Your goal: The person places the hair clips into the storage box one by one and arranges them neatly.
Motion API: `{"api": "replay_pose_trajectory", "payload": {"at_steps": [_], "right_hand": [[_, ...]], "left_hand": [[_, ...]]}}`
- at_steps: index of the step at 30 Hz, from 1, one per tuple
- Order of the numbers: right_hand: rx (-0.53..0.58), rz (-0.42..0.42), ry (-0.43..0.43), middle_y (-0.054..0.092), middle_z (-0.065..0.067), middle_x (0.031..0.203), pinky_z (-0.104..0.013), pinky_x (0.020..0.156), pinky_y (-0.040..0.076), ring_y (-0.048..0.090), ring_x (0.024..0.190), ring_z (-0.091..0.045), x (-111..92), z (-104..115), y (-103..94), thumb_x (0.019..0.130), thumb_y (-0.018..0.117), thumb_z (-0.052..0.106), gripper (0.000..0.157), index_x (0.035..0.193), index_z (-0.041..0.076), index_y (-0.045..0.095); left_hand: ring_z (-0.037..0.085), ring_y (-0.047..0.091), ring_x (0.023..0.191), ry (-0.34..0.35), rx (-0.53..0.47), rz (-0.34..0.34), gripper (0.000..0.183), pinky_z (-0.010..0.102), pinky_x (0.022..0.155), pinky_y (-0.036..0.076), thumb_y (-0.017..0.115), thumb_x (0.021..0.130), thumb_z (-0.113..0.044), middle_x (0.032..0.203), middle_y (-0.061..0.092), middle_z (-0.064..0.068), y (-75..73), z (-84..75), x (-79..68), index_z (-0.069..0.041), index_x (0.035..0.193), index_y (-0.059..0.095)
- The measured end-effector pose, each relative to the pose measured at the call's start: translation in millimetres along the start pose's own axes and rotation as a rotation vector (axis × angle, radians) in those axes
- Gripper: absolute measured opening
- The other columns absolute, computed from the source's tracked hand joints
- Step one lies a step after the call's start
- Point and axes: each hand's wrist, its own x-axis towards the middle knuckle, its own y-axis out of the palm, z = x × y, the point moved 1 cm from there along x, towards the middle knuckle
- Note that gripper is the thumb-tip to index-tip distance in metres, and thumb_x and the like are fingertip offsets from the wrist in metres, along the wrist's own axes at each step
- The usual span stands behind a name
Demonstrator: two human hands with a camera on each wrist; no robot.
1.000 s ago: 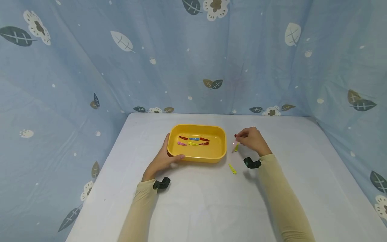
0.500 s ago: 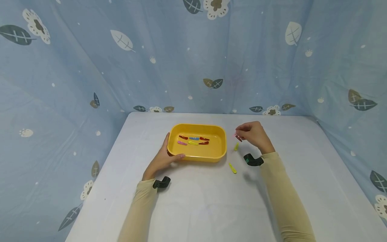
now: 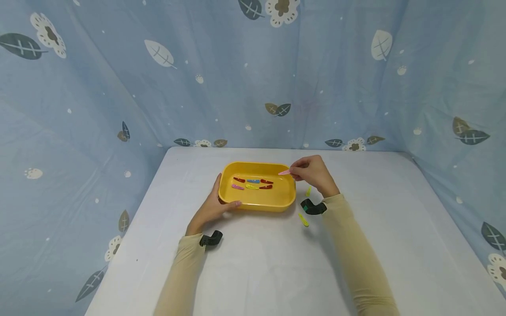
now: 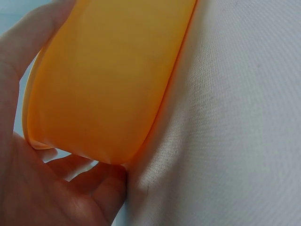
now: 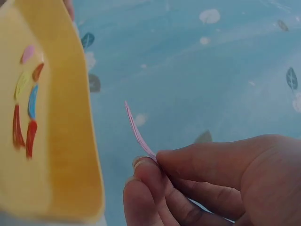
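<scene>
My left hand (image 3: 213, 206) grips the left end of a yellow plastic tray (image 3: 258, 207). Its thumb lies along the near side and its fingers wrap the end wall, as the left wrist view shows. Between thumb and fingertips, my right hand (image 3: 314, 173) pinches a pink snap hair clip (image 5: 135, 129) over the tray's right rim. No red clip shows in that hand now. Inside the tray lie several hair clips in two rows: a pink one (image 3: 237, 187), a blue one (image 3: 253, 181), a yellow one (image 3: 252, 187) and red ones (image 3: 266, 187).
Two yellow-green hair clips lie on the white tabletop right of the tray: a nearer one (image 3: 303, 220) and a farther one (image 3: 308, 192), close to my right wrist. A blue patterned curtain (image 3: 253, 79) hangs behind and at both sides of the table (image 3: 253, 263).
My right hand moved left to the tray's right rim with the pink clip. A red clip seen at its fingertips earlier is no longer visible there. The left hand and tray stayed put.
</scene>
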Motion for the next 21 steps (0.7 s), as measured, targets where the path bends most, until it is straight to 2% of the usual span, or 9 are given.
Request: {"api": "replay_pose_trajectory", "payload": {"at_steps": [4, 7, 11, 14, 17, 21], "right_hand": [[0.066, 0.017, -0.018, 0.075, -0.023, 0.109, -0.041, 0.087, 0.065, 0.074, 0.101, -0.040, 4.3, 4.9, 13.2, 0.097, 0.072, 0.015, 0.026, 0.114, -0.005, 0.072], [0.118, 0.030, -0.028, 0.076, -0.023, 0.105, -0.045, 0.089, 0.064, 0.076, 0.095, -0.037, 7.6, 7.6, 23.2, 0.096, 0.073, 0.013, 0.025, 0.112, -0.007, 0.073], [0.169, 0.068, -0.037, 0.076, -0.023, 0.103, -0.041, 0.086, 0.065, 0.077, 0.084, -0.026, 9.8, 11.5, 35.7, 0.096, 0.073, 0.011, 0.025, 0.111, -0.008, 0.072], [0.206, 0.099, -0.035, 0.076, -0.025, 0.104, -0.041, 0.086, 0.065, 0.077, 0.087, -0.030, 10.9, 13.9, 44.4, 0.095, 0.074, 0.010, 0.024, 0.110, -0.009, 0.073], [0.238, 0.128, -0.033, 0.076, -0.027, 0.106, -0.047, 0.090, 0.063, 0.078, 0.092, -0.034, 13.9, 14.0, 53.4, 0.095, 0.074, 0.010, 0.023, 0.109, -0.009, 0.073], [0.255, 0.171, -0.031, 0.076, -0.029, 0.108, -0.050, 0.093, 0.061, 0.079, 0.085, -0.027, 18.7, 12.5, 65.9, 0.095, 0.074, 0.010, 0.023, 0.108, -0.008, 0.074]], "left_hand": [[0.030, 0.029, 0.157, -0.007, 0.001, 0.003, 0.132, 0.055, 0.132, 0.017, 0.088, 0.079, -0.049, 0.176, 0.014, 0.005, 0.3, 0.5, 0.7, -0.027, 0.167, -0.007], [0.030, 0.029, 0.157, -0.006, 0.001, 0.004, 0.132, 0.055, 0.132, 0.017, 0.088, 0.079, -0.049, 0.176, 0.014, 0.005, 0.4, 0.7, 0.9, -0.027, 0.167, -0.007], [0.030, 0.028, 0.158, 0.003, 0.002, 0.000, 0.132, 0.055, 0.132, 0.016, 0.088, 0.079, -0.049, 0.176, 0.014, 0.006, 0.2, 0.5, 0.3, -0.026, 0.167, -0.007], [0.031, 0.026, 0.159, 0.001, 0.011, -0.002, 0.132, 0.055, 0.132, 0.016, 0.088, 0.079, -0.051, 0.176, 0.013, 0.006, 0.2, -0.3, -0.7, -0.026, 0.167, -0.008], [0.032, 0.022, 0.160, -0.008, 0.027, -0.001, 0.133, 0.056, 0.132, 0.015, 0.087, 0.079, -0.053, 0.176, 0.011, 0.006, 0.3, -1.0, -1.6, -0.027, 0.167, -0.008], [0.032, 0.020, 0.161, -0.014, 0.038, 0.000, 0.133, 0.057, 0.132, 0.014, 0.087, 0.078, -0.055, 0.176, 0.009, 0.006, 0.5, -1.9, -1.6, -0.029, 0.167, -0.009]]}}
